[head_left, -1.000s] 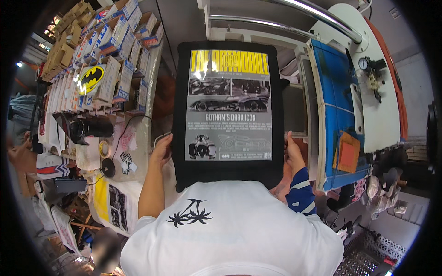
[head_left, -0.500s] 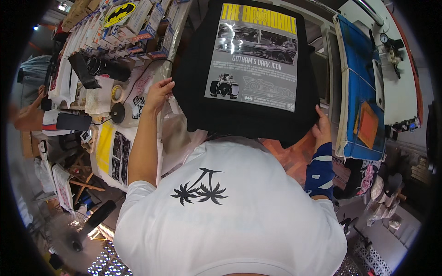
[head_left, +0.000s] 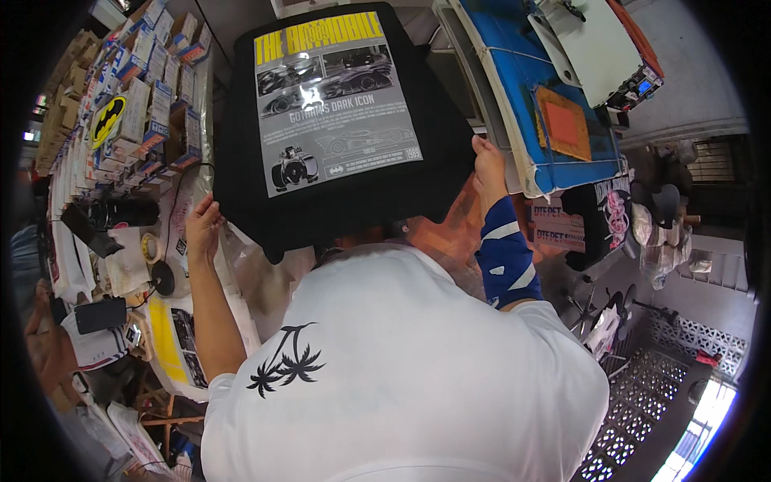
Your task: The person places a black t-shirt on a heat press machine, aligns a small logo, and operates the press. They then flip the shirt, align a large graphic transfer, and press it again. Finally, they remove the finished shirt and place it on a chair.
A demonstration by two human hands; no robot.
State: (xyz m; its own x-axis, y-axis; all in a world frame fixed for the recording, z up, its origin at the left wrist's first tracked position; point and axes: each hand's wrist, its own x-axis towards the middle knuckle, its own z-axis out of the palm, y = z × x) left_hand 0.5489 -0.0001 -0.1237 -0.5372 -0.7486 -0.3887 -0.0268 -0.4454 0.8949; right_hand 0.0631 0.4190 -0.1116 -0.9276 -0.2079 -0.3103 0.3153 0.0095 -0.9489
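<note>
A black T-shirt lies spread flat in front of me, its lower edge hanging toward my body. On it is a glossy rectangular printed sheet with yellow lettering, grey panels and car pictures. Fingers of my left hand are closed on the shirt's left edge, near its lower corner. On the opposite side, my right hand pinches the right edge, thumb up. A blue and white sleeve covers my right forearm. The surface under the shirt is mostly hidden.
Close on the right stands a blue-covered board with an orange square pad, beside a white machine. Stacked small boxes, a tape roll and a phone are at the left. Another person's arm shows at far left.
The whole view has swung, so the shirt and both hands sit further left in the picture. Both hands keep their hold on the shirt's edges.
</note>
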